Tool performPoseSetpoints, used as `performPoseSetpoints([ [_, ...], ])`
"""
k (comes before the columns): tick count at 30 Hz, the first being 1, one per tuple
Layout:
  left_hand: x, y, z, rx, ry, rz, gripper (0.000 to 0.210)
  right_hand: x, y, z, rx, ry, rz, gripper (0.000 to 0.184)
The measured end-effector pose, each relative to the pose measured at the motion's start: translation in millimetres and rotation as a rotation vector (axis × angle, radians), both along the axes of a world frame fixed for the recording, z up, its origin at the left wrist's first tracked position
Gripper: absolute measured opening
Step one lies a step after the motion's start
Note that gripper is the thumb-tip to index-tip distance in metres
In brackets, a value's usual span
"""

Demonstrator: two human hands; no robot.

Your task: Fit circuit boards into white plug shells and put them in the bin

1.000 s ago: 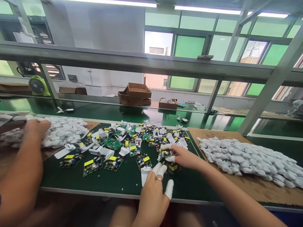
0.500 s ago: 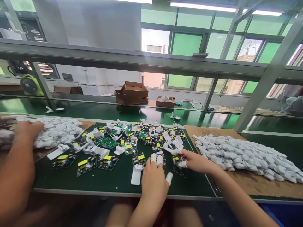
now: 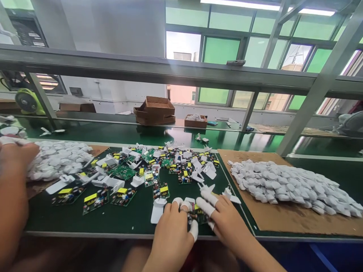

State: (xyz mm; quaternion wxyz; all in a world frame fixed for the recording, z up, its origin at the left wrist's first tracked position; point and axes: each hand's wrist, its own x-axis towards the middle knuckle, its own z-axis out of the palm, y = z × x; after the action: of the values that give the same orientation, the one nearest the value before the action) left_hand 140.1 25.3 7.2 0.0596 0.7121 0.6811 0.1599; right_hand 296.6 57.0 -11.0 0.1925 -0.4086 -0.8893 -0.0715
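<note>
My left hand (image 3: 175,231), white covers on its fingertips, curls around the left side of a circuit board (image 3: 200,216) with a yellow part, low over the table's front. My right hand (image 3: 227,218), also with white finger covers, grips the same board from the right; its fingers hide much of it. Left of my left hand lies a flat white plastic casing piece (image 3: 158,211). Another white casing piece (image 3: 231,195) sits just right of my right hand. Beyond both hands spreads a heap of boards and white casing pieces (image 3: 184,166).
A pile of white parts (image 3: 289,185) covers cardboard (image 3: 255,219) on the right. Another white pile (image 3: 58,160) stands left, beside a co-worker's arm (image 3: 13,177). Brown boxes (image 3: 155,109) stand behind, under a metal rail (image 3: 141,70).
My right hand has moved left and nearer, bringing its board to my left hand. A white casing piece now shows to its right. The co-worker's hand has shifted left, and the view has turned slightly.
</note>
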Motion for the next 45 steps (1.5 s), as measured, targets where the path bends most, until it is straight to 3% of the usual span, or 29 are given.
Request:
performPoseSetpoints([
  [3, -0.7, -1.6, 0.2, -0.051, -0.013, 0.038, 0.031, -1.7, -7.8, -2.8, -0.138, -0.126, -0.002, 0.064],
  [7, 0.2, -1.3, -1.7, -0.059, -0.007, 0.024, 0.032, 3.8, -7.2, 10.9, -0.381, -0.204, 0.016, 0.065],
  [10, -5.3, 0.5, 3.7, -0.049, -0.076, -0.024, 0.026, 7.7, -2.5, 17.3, -0.466, -0.218, 0.061, 0.066],
  [14, -25.9, 20.2, 28.0, 0.147, -0.108, 0.117, 0.025, 0.8, 2.2, 8.7, -0.31, -0.174, 0.022, 0.063],
  [17, -41.7, 52.4, 47.2, 0.299, 0.017, 0.25, 0.034, -11.7, 3.2, -0.6, -0.17, -0.142, -0.076, 0.054],
  [19, -47.7, 75.6, 51.6, 0.317, 0.095, 0.252, 0.036, -18.6, 3.8, -1.1, -0.147, -0.139, -0.126, 0.05],
  [24, -50.3, 108.8, 36.7, 0.071, 0.239, 0.047, 0.022, -20.4, 9.8, 16.0, -0.302, -0.165, -0.002, 0.054],
  [26, -50.2, 112.0, 31.1, -0.019, 0.279, -0.002, 0.021, -19.8, 13.3, 18.3, -0.275, -0.15, 0.047, 0.055],
  [31, -50.8, 115.2, 28.5, -0.062, 0.315, -0.013, 0.025, -29.8, 20.5, -5.5, 0.18, -0.068, 0.041, 0.044],
  [34, -52.9, 119.6, 27.3, -0.087, 0.3, 0.034, 0.03, -36.5, 21.4, -17.0, 0.29, -0.107, 0.104, 0.039],
  [37, -55.7, 124.2, 24.8, -0.09, 0.284, 0.079, 0.035, -37.1, 19.8, -10.2, 0.17, -0.185, 0.143, 0.042],
  [42, -58.9, 124.9, 19.8, -0.001, 0.257, 0.182, 0.041, -29.9, 16.9, 16.5, -0.102, -0.292, 0.159, 0.058],
  [45, -60.6, 121.5, 17.9, 0.065, 0.273, 0.202, 0.043, -31.3, 16.7, 19.3, -0.133, -0.241, 0.2, 0.056],
])
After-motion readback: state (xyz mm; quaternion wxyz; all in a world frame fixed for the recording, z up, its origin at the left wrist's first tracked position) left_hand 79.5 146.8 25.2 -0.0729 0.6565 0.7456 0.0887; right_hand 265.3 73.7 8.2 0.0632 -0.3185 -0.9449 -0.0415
